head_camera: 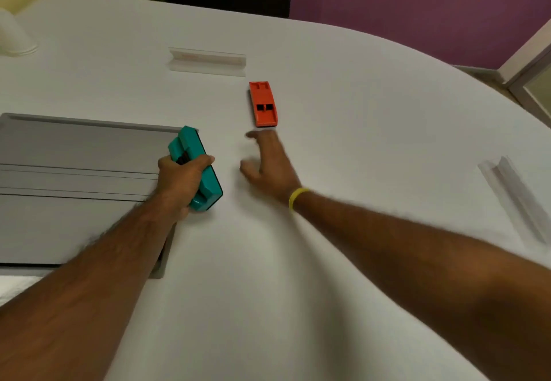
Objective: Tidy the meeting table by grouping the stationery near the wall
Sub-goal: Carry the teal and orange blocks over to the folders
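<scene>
Our left hand (179, 182) grips a chunky teal plastic eraser (190, 143) at the edge of the grey recessed panel (74, 148) in the white tabletop (357, 112). Our right hand (268, 163), fingers spread, is just short of a flat orange plastic eraser (263, 103).

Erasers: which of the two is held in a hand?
The teal eraser, held by the left hand; the orange eraser lies flat on the table.

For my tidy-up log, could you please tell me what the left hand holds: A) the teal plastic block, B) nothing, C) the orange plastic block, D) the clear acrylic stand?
A: the left hand grips the teal plastic block, while the orange plastic block lies flat on the white table.
</scene>
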Demonstrator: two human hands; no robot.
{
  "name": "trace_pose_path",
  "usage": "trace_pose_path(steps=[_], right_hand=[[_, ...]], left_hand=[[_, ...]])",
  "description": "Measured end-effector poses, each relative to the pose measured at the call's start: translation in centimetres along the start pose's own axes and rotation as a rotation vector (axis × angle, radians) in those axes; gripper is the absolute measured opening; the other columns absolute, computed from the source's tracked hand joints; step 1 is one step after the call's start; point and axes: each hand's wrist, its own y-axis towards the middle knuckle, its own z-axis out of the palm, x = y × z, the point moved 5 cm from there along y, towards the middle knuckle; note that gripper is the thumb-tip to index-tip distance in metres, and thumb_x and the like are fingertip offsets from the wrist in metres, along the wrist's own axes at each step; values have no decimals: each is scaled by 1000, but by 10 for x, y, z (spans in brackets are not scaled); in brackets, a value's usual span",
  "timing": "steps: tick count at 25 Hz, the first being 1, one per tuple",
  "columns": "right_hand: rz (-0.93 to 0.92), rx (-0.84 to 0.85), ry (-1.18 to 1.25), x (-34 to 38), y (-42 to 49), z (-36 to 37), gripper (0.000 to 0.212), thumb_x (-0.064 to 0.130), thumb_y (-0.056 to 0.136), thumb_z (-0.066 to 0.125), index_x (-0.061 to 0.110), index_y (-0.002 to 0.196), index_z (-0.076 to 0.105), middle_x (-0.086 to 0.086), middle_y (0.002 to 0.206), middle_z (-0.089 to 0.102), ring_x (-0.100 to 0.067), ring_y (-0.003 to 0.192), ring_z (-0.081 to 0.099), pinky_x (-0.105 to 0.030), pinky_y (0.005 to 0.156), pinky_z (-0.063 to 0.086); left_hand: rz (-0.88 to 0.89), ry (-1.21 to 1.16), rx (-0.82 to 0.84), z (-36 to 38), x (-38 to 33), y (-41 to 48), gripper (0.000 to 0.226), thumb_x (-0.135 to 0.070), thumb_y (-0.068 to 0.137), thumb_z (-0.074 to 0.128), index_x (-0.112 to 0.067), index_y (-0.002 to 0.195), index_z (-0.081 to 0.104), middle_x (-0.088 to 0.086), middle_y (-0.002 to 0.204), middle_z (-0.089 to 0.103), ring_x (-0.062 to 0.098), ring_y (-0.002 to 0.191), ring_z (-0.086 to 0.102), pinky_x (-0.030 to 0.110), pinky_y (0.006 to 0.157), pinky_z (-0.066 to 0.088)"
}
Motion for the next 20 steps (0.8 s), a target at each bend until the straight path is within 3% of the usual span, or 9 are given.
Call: trace_pose_path(steps=[4, 7, 13, 16, 20], right_hand=[[296, 41, -382, -53, 82, 12, 77, 48, 79, 68, 14, 141, 38, -20, 141, 33, -41, 122, 42, -48, 104, 38], [368, 105, -361, -70, 116, 26, 85, 59, 79, 65, 24, 147, 27, -20, 149, 19, -44, 122, 43, -51, 103, 40], [326, 105, -410, -68, 124, 31, 57, 20, 87, 50, 22, 143, 36, -17, 128, 37, -40, 109, 51, -45, 92, 47], [306, 92, -406, -56, 104, 14, 58, 20, 87, 52, 22, 143, 37, -18, 126, 38, -40, 107, 50, -46, 90, 48], [278, 60, -395, -24, 48, -16, 60, 21, 86, 53, 26, 144, 35, -17, 123, 39, -39, 104, 51, -44, 83, 50]], left_hand=[[69, 49, 75, -8, -2, 22, 75, -20, 69, 80, -8, 132, 41, 10, 110, 60, 20, 88, 63, 36, 67, 56], [98, 52, 102, -9, 0, 25, 79, -16, 73, 79, -14, 136, 32, 4, 112, 56, 18, 93, 61, 38, 73, 56], [114, 47, 98, -7, -2, 20, 78, -15, 76, 78, -20, 136, 28, -2, 110, 54, 16, 98, 59, 39, 80, 55], [140, 113, 103, -7, -8, 4, 80, -15, 79, 76, -20, 139, 24, -3, 107, 52, 14, 96, 58, 37, 78, 54], [212, 322, 148, -9, -16, -38, 84, -17, 81, 75, -17, 144, 19, 5, 117, 52, 21, 98, 58, 38, 79, 52]])
